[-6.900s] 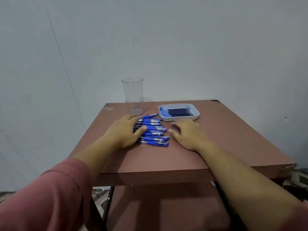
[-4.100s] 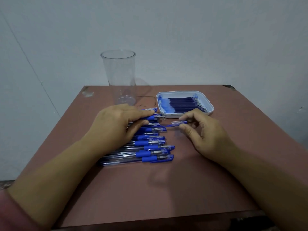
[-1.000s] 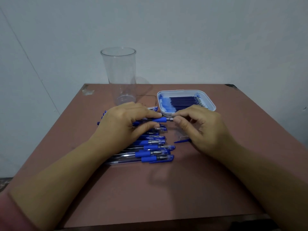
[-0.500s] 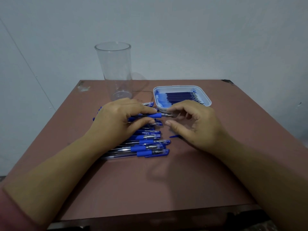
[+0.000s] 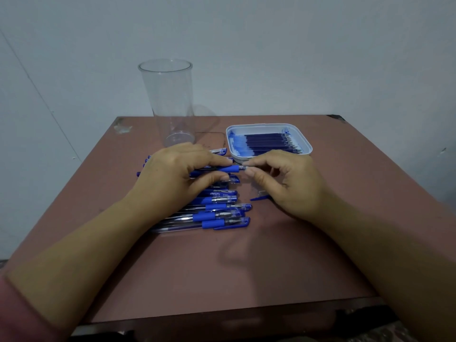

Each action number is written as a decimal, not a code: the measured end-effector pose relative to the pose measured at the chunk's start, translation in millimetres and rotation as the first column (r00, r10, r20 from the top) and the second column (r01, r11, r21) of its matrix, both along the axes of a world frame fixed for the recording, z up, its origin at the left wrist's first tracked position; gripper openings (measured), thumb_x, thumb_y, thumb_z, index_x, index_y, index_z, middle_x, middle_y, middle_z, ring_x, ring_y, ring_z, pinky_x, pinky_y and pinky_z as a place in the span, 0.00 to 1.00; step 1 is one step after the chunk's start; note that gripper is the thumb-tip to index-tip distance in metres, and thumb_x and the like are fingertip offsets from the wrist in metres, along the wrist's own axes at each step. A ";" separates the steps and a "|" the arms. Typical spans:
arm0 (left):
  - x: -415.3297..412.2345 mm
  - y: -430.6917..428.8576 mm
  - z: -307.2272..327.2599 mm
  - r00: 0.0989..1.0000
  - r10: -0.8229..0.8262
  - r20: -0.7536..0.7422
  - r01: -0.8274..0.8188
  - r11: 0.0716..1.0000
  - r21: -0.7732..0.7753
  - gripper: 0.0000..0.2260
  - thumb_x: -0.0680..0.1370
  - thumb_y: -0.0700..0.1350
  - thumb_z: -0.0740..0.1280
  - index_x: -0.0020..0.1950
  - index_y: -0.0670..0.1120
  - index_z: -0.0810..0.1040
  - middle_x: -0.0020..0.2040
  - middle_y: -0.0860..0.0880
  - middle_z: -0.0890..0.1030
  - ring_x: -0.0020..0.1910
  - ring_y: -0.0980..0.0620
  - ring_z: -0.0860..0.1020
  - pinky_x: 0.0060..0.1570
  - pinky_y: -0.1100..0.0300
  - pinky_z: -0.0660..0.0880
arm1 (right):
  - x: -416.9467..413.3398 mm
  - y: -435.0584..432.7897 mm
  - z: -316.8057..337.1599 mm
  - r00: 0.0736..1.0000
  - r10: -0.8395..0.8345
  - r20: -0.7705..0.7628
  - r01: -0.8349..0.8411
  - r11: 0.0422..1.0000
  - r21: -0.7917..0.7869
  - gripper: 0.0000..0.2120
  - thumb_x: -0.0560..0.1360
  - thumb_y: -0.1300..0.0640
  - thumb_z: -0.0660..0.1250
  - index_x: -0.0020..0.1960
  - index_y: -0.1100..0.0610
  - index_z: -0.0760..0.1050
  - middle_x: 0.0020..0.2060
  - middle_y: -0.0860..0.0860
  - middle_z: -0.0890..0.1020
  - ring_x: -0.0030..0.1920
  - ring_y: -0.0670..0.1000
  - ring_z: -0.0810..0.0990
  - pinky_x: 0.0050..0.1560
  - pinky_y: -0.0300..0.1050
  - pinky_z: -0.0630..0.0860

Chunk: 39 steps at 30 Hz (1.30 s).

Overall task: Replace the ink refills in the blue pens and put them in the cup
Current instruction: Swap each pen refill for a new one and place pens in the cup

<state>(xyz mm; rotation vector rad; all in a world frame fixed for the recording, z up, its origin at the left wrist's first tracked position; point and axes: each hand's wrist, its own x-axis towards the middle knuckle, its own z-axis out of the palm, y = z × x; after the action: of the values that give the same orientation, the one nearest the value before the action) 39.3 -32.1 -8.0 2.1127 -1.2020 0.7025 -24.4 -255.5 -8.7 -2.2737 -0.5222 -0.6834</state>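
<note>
My left hand (image 5: pixel 180 174) grips the barrel of one uncapped blue pen (image 5: pixel 227 169), held level above the pile. My right hand (image 5: pixel 286 183) pinches that pen's metal tip between thumb and forefinger. Several capped blue pens (image 5: pixel 217 213) lie in a row on the table, partly hidden under my left hand. The removed clear cap with its blue clip (image 5: pixel 259 197) lies on the table under my right hand. A tall clear cup (image 5: pixel 167 102) stands upright behind the pens. A white tray (image 5: pixel 303 140) holds several dark blue ink refills (image 5: pixel 269 143).
The brown table (image 5: pixel 246 267) has its front edge close to me and bare surface at the front and right. A plain wall rises right behind the cup and tray. A scuffed patch (image 5: pixel 122 127) marks the table's far left corner.
Since the earliest frames my right hand pulled a cap off one pen and laid it down. In the last second both hands stay on that pen, the right fingers working at its tip.
</note>
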 end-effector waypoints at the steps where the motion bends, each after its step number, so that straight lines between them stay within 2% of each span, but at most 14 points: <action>1: 0.3 0.2 -0.1 1.000 0.004 -0.003 -0.004 1.000 0.001 0.13 0.76 0.55 0.69 0.55 0.51 0.84 0.45 0.54 0.84 0.42 0.55 0.81 0.43 0.52 0.79 | 0.7 -0.4 -0.7 1.000 -0.005 0.003 0.005 1.000 0.002 0.06 0.76 0.55 0.70 0.52 0.53 0.81 0.42 0.42 0.82 0.42 0.44 0.80 0.42 0.38 0.76; 5: 1.5 1.6 0.2 1.000 0.013 -0.013 -0.013 1.000 -0.004 0.13 0.76 0.56 0.69 0.56 0.52 0.84 0.45 0.59 0.81 0.43 0.57 0.80 0.44 0.55 0.79 | 0.3 -3.1 -0.1 1.000 -0.026 0.010 0.026 1.000 0.014 0.08 0.74 0.60 0.72 0.52 0.54 0.81 0.41 0.47 0.83 0.42 0.45 0.79 0.43 0.36 0.75; 8: 3.5 3.7 0.8 1.000 0.026 -0.012 -0.026 1.000 -0.017 0.13 0.76 0.56 0.68 0.56 0.52 0.84 0.46 0.63 0.78 0.44 0.61 0.78 0.45 0.60 0.77 | 1.1 -10.0 2.8 0.998 -0.067 -0.016 0.068 0.995 0.076 0.08 0.75 0.61 0.71 0.53 0.55 0.81 0.43 0.42 0.82 0.43 0.40 0.79 0.45 0.29 0.72; 10: 4.6 5.6 1.0 0.999 0.037 -0.009 -0.038 0.999 -0.020 0.14 0.76 0.57 0.68 0.56 0.52 0.84 0.46 0.63 0.77 0.44 0.63 0.76 0.45 0.62 0.76 | 2.4 -18.9 3.6 0.991 -0.129 -0.041 0.131 0.989 0.063 0.07 0.76 0.62 0.70 0.53 0.55 0.81 0.44 0.42 0.82 0.44 0.39 0.79 0.46 0.26 0.70; 12: 5.0 6.9 1.0 0.999 0.046 -0.015 -0.046 0.999 -0.019 0.14 0.75 0.57 0.67 0.56 0.54 0.84 0.45 0.64 0.76 0.44 0.65 0.75 0.45 0.64 0.74 | 3.8 -28.9 4.7 0.980 -0.190 -0.050 0.187 0.981 -0.055 0.07 0.76 0.63 0.69 0.52 0.55 0.82 0.44 0.45 0.82 0.45 0.42 0.79 0.46 0.24 0.68; 14: 5.1 7.1 0.7 0.998 0.051 -0.021 -0.051 0.999 -0.011 0.14 0.75 0.58 0.67 0.55 0.54 0.84 0.45 0.64 0.76 0.43 0.65 0.74 0.44 0.64 0.74 | 5.3 -35.5 7.7 0.969 -0.209 -0.132 0.176 0.958 -0.227 0.07 0.77 0.63 0.68 0.53 0.55 0.81 0.45 0.47 0.81 0.47 0.44 0.78 0.48 0.24 0.67; 17: 4.9 6.5 1.0 0.998 0.050 -0.029 -0.049 0.999 0.004 0.15 0.75 0.58 0.67 0.55 0.52 0.84 0.44 0.64 0.76 0.42 0.64 0.75 0.44 0.61 0.76 | 8.9 -36.4 11.9 0.932 -0.231 -0.281 0.090 0.895 -0.437 0.10 0.79 0.61 0.64 0.56 0.54 0.80 0.49 0.47 0.79 0.52 0.46 0.76 0.54 0.35 0.69; 19: 4.7 6.3 1.4 0.998 0.051 -0.036 -0.051 0.999 0.011 0.15 0.75 0.59 0.67 0.55 0.53 0.85 0.43 0.63 0.76 0.41 0.63 0.75 0.43 0.60 0.77 | 11.2 -32.5 13.0 0.920 -0.227 -0.321 0.050 0.877 -0.478 0.10 0.80 0.61 0.62 0.57 0.53 0.80 0.50 0.46 0.77 0.51 0.44 0.73 0.56 0.37 0.68; 22: 4.0 6.6 1.4 0.997 0.056 -0.049 -0.055 0.998 0.019 0.15 0.75 0.60 0.67 0.55 0.54 0.84 0.43 0.63 0.76 0.41 0.62 0.75 0.43 0.58 0.77 | 12.9 -26.7 14.6 0.909 -0.205 -0.363 0.007 0.878 -0.478 0.12 0.80 0.61 0.62 0.58 0.51 0.79 0.53 0.46 0.77 0.53 0.44 0.73 0.55 0.35 0.67; 26: 3.6 7.0 1.8 0.996 0.059 -0.070 -0.058 0.998 0.016 0.15 0.74 0.59 0.67 0.55 0.54 0.84 0.43 0.63 0.78 0.41 0.61 0.77 0.43 0.56 0.78 | 11.0 -22.2 15.2 0.898 -0.152 -0.414 -0.053 0.895 -0.443 0.14 0.80 0.61 0.61 0.62 0.48 0.78 0.55 0.45 0.78 0.56 0.44 0.74 0.59 0.37 0.68; 29: 3.2 7.1 2.5 0.995 0.062 -0.072 -0.061 0.998 0.020 0.14 0.74 0.59 0.69 0.55 0.54 0.84 0.43 0.62 0.78 0.41 0.59 0.78 0.43 0.54 0.79 | 8.0 -23.5 13.4 0.911 -0.127 -0.393 -0.025 0.933 -0.360 0.16 0.80 0.62 0.61 0.63 0.47 0.77 0.56 0.42 0.78 0.55 0.39 0.74 0.55 0.27 0.66; 32: 3.2 7.5 2.6 0.995 0.066 -0.074 -0.065 0.998 0.016 0.14 0.73 0.57 0.70 0.55 0.53 0.85 0.43 0.63 0.77 0.41 0.60 0.78 0.43 0.54 0.79 | -1.4 -27.3 13.9 0.952 -0.116 -0.283 0.030 0.957 -0.288 0.11 0.78 0.60 0.64 0.56 0.48 0.77 0.49 0.42 0.79 0.48 0.38 0.75 0.47 0.25 0.66; 34: 3.3 8.1 2.6 0.995 0.061 -0.080 -0.061 0.998 0.011 0.15 0.74 0.59 0.68 0.55 0.53 0.85 0.43 0.62 0.78 0.42 0.59 0.78 0.43 0.54 0.79 | -10.1 -28.7 14.3 0.961 -0.093 -0.260 0.011 0.954 -0.299 0.07 0.75 0.58 0.69 0.52 0.49 0.78 0.43 0.41 0.78 0.44 0.36 0.74 0.43 0.25 0.66; 39: 3.3 8.3 2.0 0.995 0.060 -0.077 -0.059 0.998 0.014 0.16 0.74 0.60 0.67 0.55 0.53 0.85 0.43 0.60 0.79 0.42 0.58 0.78 0.43 0.53 0.79 | -13.2 -29.1 7.4 0.954 -0.061 -0.293 -0.046 0.938 -0.344 0.05 0.73 0.53 0.72 0.48 0.48 0.81 0.43 0.44 0.80 0.47 0.41 0.75 0.43 0.24 0.65</action>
<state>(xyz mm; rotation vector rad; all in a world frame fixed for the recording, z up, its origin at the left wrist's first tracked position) 42.6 -23.8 -5.9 2.1727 -1.1082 0.6349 -37.6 -284.5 -1.3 -2.6500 -0.5171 -0.2483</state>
